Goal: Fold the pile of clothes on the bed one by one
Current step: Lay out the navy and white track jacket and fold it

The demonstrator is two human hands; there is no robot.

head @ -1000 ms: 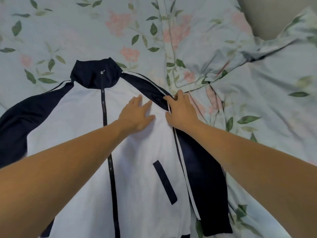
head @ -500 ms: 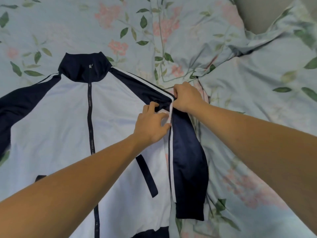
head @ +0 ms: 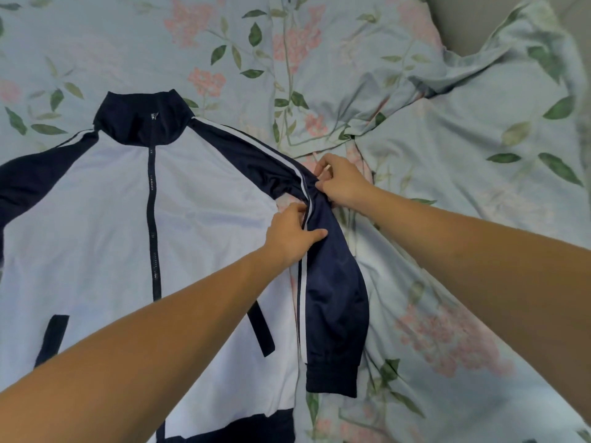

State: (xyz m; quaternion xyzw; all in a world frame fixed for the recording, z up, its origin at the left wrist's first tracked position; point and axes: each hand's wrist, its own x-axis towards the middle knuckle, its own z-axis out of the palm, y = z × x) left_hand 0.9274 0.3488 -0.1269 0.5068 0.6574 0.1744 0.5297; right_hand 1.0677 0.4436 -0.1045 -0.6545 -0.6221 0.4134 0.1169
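Both hands pinch the navy sleeve of a white-and-navy jacket laid front-up on the bed.

Right hand: grip closed on the navy sleeve at the shoulder bend, thumb and fingers pinching the fabric. Left hand: just below it, thumb and curled fingers clamped on the sleeve's inner edge along the white stripe. The sleeve hangs down beside the jacket body, cuff toward the camera, resting on the sheet. Jacket lies flat, zip closed, dark collar pointing away; the other sleeve runs off the left edge. Beneath: floral bed sheet, pale blue with pink flowers and green leaves, rumpled at upper right.
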